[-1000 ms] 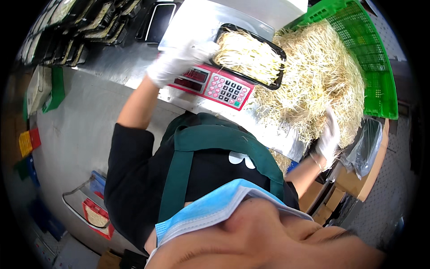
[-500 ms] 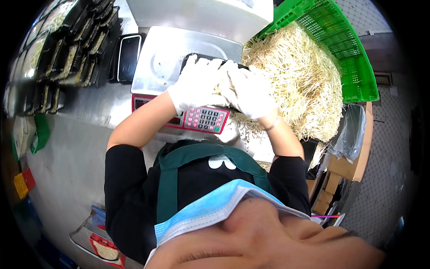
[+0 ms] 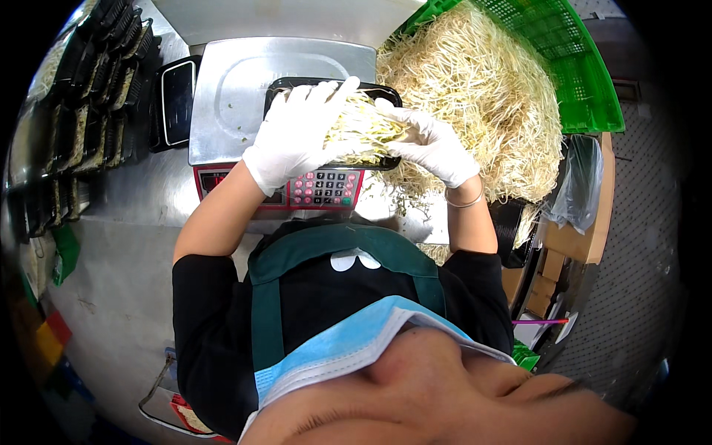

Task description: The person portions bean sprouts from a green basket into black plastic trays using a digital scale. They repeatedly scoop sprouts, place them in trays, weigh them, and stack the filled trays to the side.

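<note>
A black plastic tray filled with bean sprouts sits over the front right part of the scale's steel platform. My left hand, in a white glove, lies over the tray's left side with its fingers stretched across the sprouts. At the tray's right end my right hand, gloved too, has thumb and fingers curled round the ends of the sprouts. Below the platform shows the scale's red keypad panel, partly covered by my left wrist.
A large heap of bean sprouts spills from a green crate at right. Stacked filled black trays stand at far left, beside a dark tray-like object with a white rim. A clear plastic bag hangs over a cardboard box at right.
My hands have drawn apart: the right hand moved to the tray's right end, uncovering the sprouts. The view has shifted, so the scale and tray appear farther left.
</note>
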Available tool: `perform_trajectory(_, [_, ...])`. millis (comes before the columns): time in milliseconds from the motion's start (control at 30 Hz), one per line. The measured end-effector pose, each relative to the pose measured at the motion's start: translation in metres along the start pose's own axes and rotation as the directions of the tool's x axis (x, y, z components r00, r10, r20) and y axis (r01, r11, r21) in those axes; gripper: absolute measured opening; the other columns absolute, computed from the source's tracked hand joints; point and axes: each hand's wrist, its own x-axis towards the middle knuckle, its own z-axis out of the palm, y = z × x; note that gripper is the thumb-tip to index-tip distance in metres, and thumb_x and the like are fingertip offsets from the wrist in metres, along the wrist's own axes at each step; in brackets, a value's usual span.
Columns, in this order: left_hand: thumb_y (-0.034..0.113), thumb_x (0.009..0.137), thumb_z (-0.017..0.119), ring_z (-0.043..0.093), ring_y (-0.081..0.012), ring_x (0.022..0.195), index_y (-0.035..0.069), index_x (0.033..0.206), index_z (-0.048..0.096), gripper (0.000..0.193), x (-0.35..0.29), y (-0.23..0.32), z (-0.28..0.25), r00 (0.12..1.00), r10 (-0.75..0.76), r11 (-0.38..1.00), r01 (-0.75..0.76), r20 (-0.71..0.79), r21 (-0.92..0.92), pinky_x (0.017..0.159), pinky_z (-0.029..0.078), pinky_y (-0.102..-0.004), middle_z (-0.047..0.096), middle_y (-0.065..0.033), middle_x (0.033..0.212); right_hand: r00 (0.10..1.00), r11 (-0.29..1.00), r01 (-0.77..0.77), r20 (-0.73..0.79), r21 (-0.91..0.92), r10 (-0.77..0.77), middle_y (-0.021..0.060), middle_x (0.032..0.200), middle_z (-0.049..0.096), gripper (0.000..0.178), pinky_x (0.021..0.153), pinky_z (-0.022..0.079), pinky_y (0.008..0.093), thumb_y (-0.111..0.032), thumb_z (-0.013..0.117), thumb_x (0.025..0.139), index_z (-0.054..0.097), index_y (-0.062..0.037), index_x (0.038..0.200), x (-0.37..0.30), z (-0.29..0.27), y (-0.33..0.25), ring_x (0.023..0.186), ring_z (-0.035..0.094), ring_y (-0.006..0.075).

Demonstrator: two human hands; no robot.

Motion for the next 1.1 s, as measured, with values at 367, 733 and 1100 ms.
perform_trajectory(367, [0.049, 0.078, 0.062, 0.052, -0.0360, 0.108, 0.008, 0.144, 0.033, 0.083, 0.002, -0.004, 0.004, 0.998, 0.043, 0.999, -0.045, 0.046, 0.026, 0.096, 0.039, -0.0418, 0.051, -0.0197, 0.124, 0.849, 0.991, 0.107, -0.511, -0.082, -0.134, 0.0095, 0.100, 0.068, 0.034, 0.062, 0.048, 0.0182, -0.014, 0.069, 0.084, 0.064, 0.0019, 0.114, -0.045, -0.034, 0.023, 0.076, 0.062, 0.0082])
perform_trajectory(733, [0.034, 0.077, 0.074, 0.050, -0.0350, 0.115, 0.004, 0.142, 0.035, 0.082, -0.026, -0.014, -0.046, 0.941, 0.140, 0.988, -0.155, -0.309, -0.023, 0.102, 0.036, -0.0415, 0.048, -0.0233, 0.131, 0.149, 0.726, -0.615, -0.949, -0.308, -0.276, 0.0180, 0.115, 0.063, 0.044, 0.088, 0.047, 0.0369, -0.027, 0.062, 0.086, 0.059, -0.0014, 0.121, -0.338, -0.208, 0.085, 0.098, 0.062, 0.0251])
perform_trajectory(1100, [0.049, 0.086, 0.054, 0.051, -0.0346, 0.112, 0.004, 0.142, 0.032, 0.075, -0.005, -0.015, 0.004, 0.971, 0.070, 0.987, -0.101, -0.227, -0.126, 0.103, 0.032, -0.0467, 0.053, -0.0213, 0.125, 0.831, 0.503, 0.311, -0.026, -0.807, -0.556, 0.0142, 0.152, 0.023, 0.063, 0.114, 0.023, 0.0397, -0.025, 0.053, 0.091, 0.028, -0.0037, 0.145, -0.018, 0.001, 0.006, 0.138, 0.029, 0.0270])
